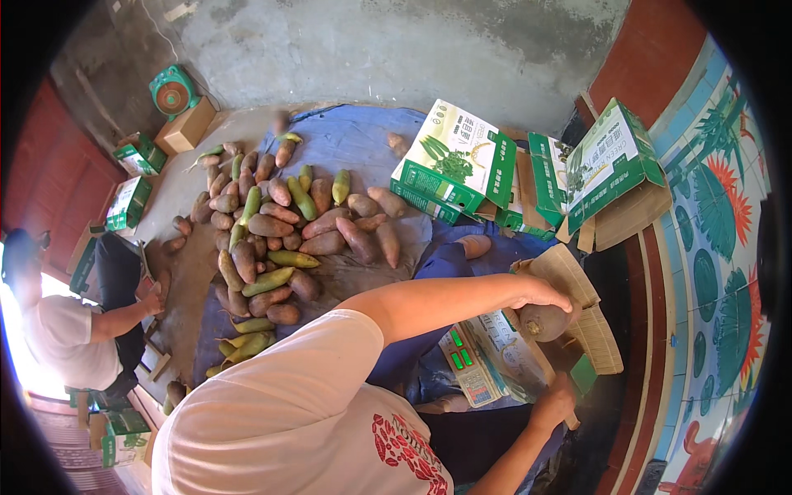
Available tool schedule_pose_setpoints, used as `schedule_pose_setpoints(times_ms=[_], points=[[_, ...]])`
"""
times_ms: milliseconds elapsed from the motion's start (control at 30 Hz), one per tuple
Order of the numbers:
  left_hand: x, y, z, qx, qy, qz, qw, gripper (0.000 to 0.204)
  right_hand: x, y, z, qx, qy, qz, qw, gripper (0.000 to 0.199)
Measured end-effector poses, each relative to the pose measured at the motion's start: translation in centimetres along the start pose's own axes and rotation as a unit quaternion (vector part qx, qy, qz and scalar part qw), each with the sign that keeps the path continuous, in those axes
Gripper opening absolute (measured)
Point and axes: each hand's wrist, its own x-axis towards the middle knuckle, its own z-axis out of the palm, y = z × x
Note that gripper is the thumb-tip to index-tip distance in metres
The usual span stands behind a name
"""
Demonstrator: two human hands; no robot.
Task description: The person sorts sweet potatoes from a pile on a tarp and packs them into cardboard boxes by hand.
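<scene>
My left hand (540,293) is closed over a large, round-ended brown root vegetable (544,323) at the mouth of an open cardboard carton (503,334). At the near side of this carton, my right hand (554,402) grips its edge, with the fingertips partly hidden. The carton's brown flaps (598,338) are folded outward. It rests on a digital scale (470,371) with green lit displays, between my legs. What lies deeper inside the carton is hidden by my hand and the vegetable.
Reddish-brown and green root vegetables (280,223) lie heaped on a blue sheet (330,132) to the left. Green-and-white cartons (458,157) stand ahead beside a painted tile wall (718,239). Another person (74,330) sits at far left, near a green fan (173,92).
</scene>
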Motion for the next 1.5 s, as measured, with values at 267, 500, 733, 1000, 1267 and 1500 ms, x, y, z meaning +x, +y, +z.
schedule_pose_setpoints(times_ms=[267, 500, 733, 1000, 1267, 1500], points=[[3.6, -0.9, 2.0, 0.082, 0.017, -0.021, 0.996, 0.076, 0.8, -1.1, -0.3, 0.016, 0.029, -0.04, 0.999, 0.011], [2.6, 0.1, 5.2, 0.313, 0.084, -0.039, 0.945, 0.059, 0.1, -0.1, -0.4, 0.007, 0.004, -0.001, 1.0, 0.01], [-2.5, -1.6, 4.1, 0.279, 0.18, 0.311, 0.891, 0.034, 0.5, -0.3, -0.3, 0.007, 0.007, 0.001, 1.0, 0.01], [-20.0, -7.3, -6.2, 0.312, 0.407, 0.292, 0.808, 0.017, 0.4, 0.4, -0.1, 0.019, 0.039, -0.016, 0.999, 0.013], [-33.9, -30.0, -9.0, 0.431, 0.392, -0.249, 0.774, 0.028, 0.6, -0.3, -1.3, 0.02, 0.028, -0.005, 0.999, 0.039], [-43.7, -48.0, 0.2, 0.347, 0.194, -0.46, 0.794, 0.025, 1.2, -1.8, -1.9, 0.024, 0.057, -0.045, 0.997, 0.056]])
